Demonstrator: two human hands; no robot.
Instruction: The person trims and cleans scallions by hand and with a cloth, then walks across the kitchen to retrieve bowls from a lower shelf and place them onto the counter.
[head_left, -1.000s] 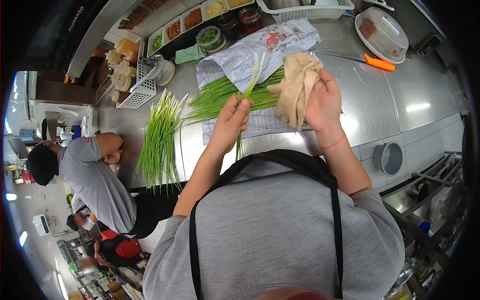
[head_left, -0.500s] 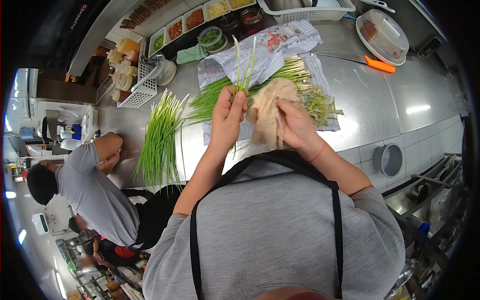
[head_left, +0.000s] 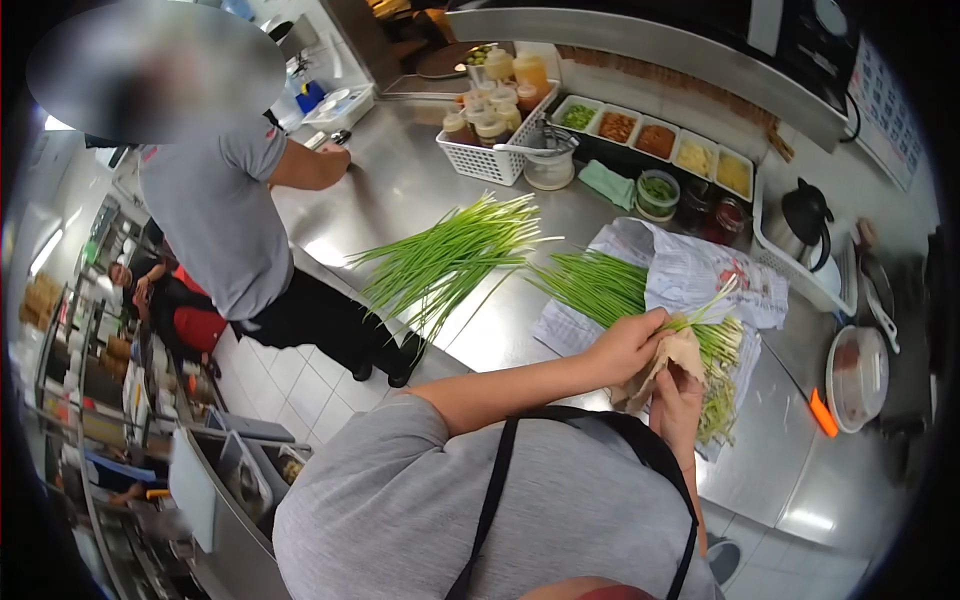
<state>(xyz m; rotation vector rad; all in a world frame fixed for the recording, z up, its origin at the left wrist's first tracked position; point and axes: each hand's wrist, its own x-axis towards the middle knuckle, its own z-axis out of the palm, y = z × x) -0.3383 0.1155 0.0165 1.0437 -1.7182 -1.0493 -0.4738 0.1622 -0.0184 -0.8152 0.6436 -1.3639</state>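
My left hand [head_left: 622, 350] is closed around a few thin spring onion stalks [head_left: 708, 308], their pale ends pointing away from me. Pinched in my right hand [head_left: 678, 402] is a beige cloth [head_left: 682, 352], which lies against the left fingers and covers part of the stalks. Beneath both hands, a bunch of spring onions [head_left: 598, 285] rests on printed newspaper [head_left: 715, 268], partly covered by a fold of it. A separate pile of spring onions [head_left: 450, 252] lies to the left on the steel counter [head_left: 400, 165].
An orange-handled knife [head_left: 822, 412] and a clear-lidded container [head_left: 858, 375] sit at the right. Behind are a white basket of sauce bottles [head_left: 490, 160], food trays [head_left: 655, 142] and a green cloth [head_left: 607, 184]. A co-worker [head_left: 215, 210] stands at the left of the counter.
My view has swung left, showing more of the co-worker and the room. My hands have come together, the cloth now against the stalks, which have tipped from upright to slanting.
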